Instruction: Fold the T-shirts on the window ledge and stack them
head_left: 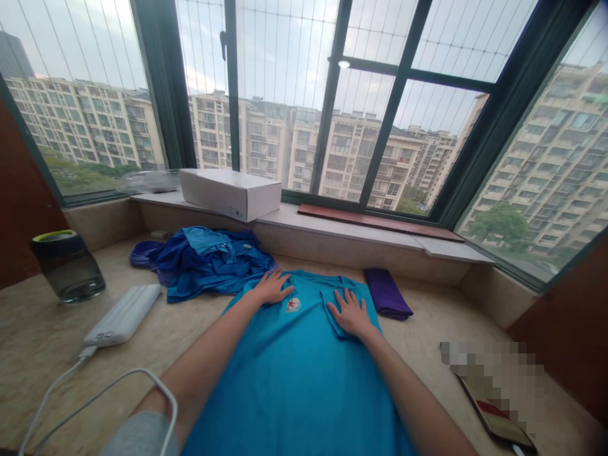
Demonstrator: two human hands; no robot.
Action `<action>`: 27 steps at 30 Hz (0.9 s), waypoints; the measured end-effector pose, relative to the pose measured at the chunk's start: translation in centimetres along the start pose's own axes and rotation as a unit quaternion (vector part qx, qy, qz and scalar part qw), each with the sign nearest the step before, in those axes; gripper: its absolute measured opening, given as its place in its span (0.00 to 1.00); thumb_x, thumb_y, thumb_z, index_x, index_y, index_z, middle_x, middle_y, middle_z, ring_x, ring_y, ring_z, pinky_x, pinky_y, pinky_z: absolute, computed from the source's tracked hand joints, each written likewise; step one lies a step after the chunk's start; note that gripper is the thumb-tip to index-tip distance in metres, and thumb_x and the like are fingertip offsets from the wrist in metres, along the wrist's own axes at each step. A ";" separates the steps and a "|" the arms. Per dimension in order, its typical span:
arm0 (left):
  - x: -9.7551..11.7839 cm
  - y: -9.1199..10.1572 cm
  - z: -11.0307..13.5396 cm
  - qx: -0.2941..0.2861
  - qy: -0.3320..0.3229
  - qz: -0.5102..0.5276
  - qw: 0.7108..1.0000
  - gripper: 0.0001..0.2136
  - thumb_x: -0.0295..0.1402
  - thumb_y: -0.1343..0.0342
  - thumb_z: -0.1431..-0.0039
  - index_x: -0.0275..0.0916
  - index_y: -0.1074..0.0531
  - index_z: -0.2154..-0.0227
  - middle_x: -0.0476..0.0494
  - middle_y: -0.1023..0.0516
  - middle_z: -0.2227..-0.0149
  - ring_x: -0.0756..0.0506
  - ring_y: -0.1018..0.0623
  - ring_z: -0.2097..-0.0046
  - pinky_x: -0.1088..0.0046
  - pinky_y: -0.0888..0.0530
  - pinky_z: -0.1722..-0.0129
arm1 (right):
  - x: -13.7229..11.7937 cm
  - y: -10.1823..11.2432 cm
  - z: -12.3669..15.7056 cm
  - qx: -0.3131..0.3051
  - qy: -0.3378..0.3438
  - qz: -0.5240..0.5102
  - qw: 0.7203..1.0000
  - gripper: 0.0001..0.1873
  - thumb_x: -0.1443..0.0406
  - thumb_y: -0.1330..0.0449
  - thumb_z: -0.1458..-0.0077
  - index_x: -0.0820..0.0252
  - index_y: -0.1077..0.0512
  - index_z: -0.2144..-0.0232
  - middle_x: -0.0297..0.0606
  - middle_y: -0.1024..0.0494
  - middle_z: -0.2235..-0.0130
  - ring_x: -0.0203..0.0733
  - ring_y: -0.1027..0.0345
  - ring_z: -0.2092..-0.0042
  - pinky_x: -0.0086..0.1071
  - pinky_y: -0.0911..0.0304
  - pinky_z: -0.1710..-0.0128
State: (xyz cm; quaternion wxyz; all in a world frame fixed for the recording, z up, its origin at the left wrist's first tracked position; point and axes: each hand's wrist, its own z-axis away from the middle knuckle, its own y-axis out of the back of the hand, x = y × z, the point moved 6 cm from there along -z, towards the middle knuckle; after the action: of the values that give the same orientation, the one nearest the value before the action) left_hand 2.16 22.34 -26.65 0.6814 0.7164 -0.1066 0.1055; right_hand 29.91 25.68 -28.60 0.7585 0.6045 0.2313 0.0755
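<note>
Head view, turquoise T-shirt: spread front-up on the stone counter, collar towards the window, a small red-and-white badge on the chest. It fills the space between the two forearms.
Left hand: palm down, fingers splayed apart, gripping nothing. It lies flat on the shirt's shoulder by the collar, and that looks like what keeps the cloth smooth against the counter.
Right hand: also flat with fingers apart, pressing on a turned-in flap of the shirt at the other shoulder. The flap seems held down by the palm's weight, not pinched.
Beside the shirt: a rumpled heap of blue clothes just past the left hand, and a folded purple cloth near the right.
Dark jar: upright at the far left, green-rimmed lid on. I cannot tell what is inside.
White box: shut, on the window ledge. Its contents are hidden.
Power bank: flat on the counter, with a white cable trailing towards the person.
Far right: a flat dark object, partly blurred out and not identifiable.
</note>
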 end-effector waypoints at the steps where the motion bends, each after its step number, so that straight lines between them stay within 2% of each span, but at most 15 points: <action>1: -0.4 0.5 -0.1 0.010 0.005 -0.003 1.000 0.27 0.47 0.53 0.33 0.40 0.35 0.36 0.29 0.38 0.31 0.32 0.42 0.29 0.45 0.48 0.32 | 0.2 -0.1 -0.3 0.006 -0.024 -0.002 1.000 0.45 0.37 0.63 0.35 0.53 0.56 0.26 0.44 0.64 0.25 0.57 0.71 0.25 0.60 0.74 0.30; 4: -1.5 2.4 0.2 0.047 0.011 -0.020 0.999 0.22 0.39 0.56 0.30 0.39 0.32 0.38 0.31 0.36 0.32 0.34 0.40 0.30 0.50 0.45 0.32 | 0.5 -0.1 -1.1 0.029 -0.049 0.001 0.998 0.45 0.38 0.63 0.34 0.57 0.57 0.26 0.46 0.64 0.25 0.57 0.72 0.25 0.59 0.75 0.30; 7: -2.9 4.6 2.1 0.073 0.020 -0.046 0.996 0.21 0.32 0.56 0.32 0.36 0.31 0.39 0.30 0.34 0.34 0.35 0.35 0.33 0.56 0.40 0.34 | 0.0 -0.5 -1.6 0.035 -0.007 0.002 0.999 0.42 0.41 0.63 0.33 0.56 0.56 0.26 0.43 0.62 0.25 0.52 0.71 0.25 0.55 0.74 0.29; 9: -4.1 5.9 4.1 0.077 0.038 -0.063 0.994 0.20 0.29 0.55 0.33 0.34 0.29 0.42 0.28 0.30 0.39 0.34 0.30 0.37 0.57 0.35 0.38 | -0.1 -0.9 -1.8 0.036 0.006 0.001 0.999 0.41 0.42 0.63 0.33 0.55 0.55 0.26 0.43 0.61 0.25 0.51 0.70 0.25 0.55 0.73 0.29; 14: -6.8 7.4 9.5 0.040 0.097 -0.086 0.991 0.13 0.33 0.45 0.39 0.37 0.25 0.53 0.32 0.22 0.53 0.35 0.22 0.50 0.62 0.27 0.49 | 0.4 -1.3 -2.0 0.058 0.008 -0.012 0.998 0.41 0.41 0.61 0.33 0.54 0.54 0.27 0.44 0.59 0.25 0.53 0.67 0.25 0.57 0.73 0.29; 19: -6.6 7.4 12.0 0.023 0.124 -0.068 0.990 0.11 0.39 0.39 0.45 0.39 0.23 0.61 0.33 0.20 0.57 0.32 0.21 0.52 0.61 0.26 0.53 | -0.2 -0.5 -1.3 0.101 0.034 -0.054 0.993 0.37 0.46 0.57 0.32 0.56 0.48 0.28 0.45 0.53 0.26 0.54 0.64 0.25 0.55 0.67 0.29; 21: -5.8 7.2 12.4 0.039 0.129 -0.047 0.990 0.09 0.36 0.38 0.46 0.40 0.23 0.63 0.33 0.21 0.55 0.31 0.22 0.50 0.60 0.26 0.52 | -2.0 0.3 -0.4 0.131 0.067 -0.086 0.985 0.34 0.50 0.53 0.32 0.60 0.43 0.30 0.48 0.48 0.27 0.54 0.60 0.26 0.52 0.63 0.29; 23: -4.9 6.9 12.7 0.064 0.129 -0.015 0.989 0.06 0.32 0.39 0.47 0.40 0.24 0.65 0.33 0.21 0.54 0.32 0.23 0.48 0.61 0.27 0.51 | -5.3 1.0 0.6 0.143 0.127 -0.145 0.971 0.31 0.54 0.49 0.33 0.62 0.35 0.35 0.50 0.41 0.30 0.54 0.53 0.28 0.49 0.57 0.29; 25: -4.0 6.7 13.0 0.096 0.130 0.026 0.987 0.05 0.30 0.42 0.44 0.41 0.26 0.64 0.35 0.22 0.52 0.34 0.23 0.47 0.62 0.28 0.50 | -9.4 1.0 1.4 0.101 0.174 -0.253 0.946 0.26 0.55 0.44 0.37 0.59 0.28 0.41 0.48 0.34 0.34 0.54 0.45 0.31 0.47 0.52 0.31; 27: -3.6 6.6 13.2 0.133 0.140 0.074 0.978 0.06 0.31 0.47 0.38 0.41 0.28 0.60 0.37 0.21 0.55 0.36 0.22 0.49 0.62 0.28 0.50 | -13.5 0.4 1.7 0.034 0.176 -0.360 0.916 0.24 0.54 0.39 0.40 0.55 0.25 0.44 0.47 0.26 0.40 0.56 0.36 0.37 0.49 0.45 0.34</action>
State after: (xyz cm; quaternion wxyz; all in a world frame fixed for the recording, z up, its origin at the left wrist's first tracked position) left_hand -3.15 8.85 -22.10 0.5784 0.7690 -0.0481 0.2679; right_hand 18.80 18.98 -24.48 0.6604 0.4830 0.5652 -0.1052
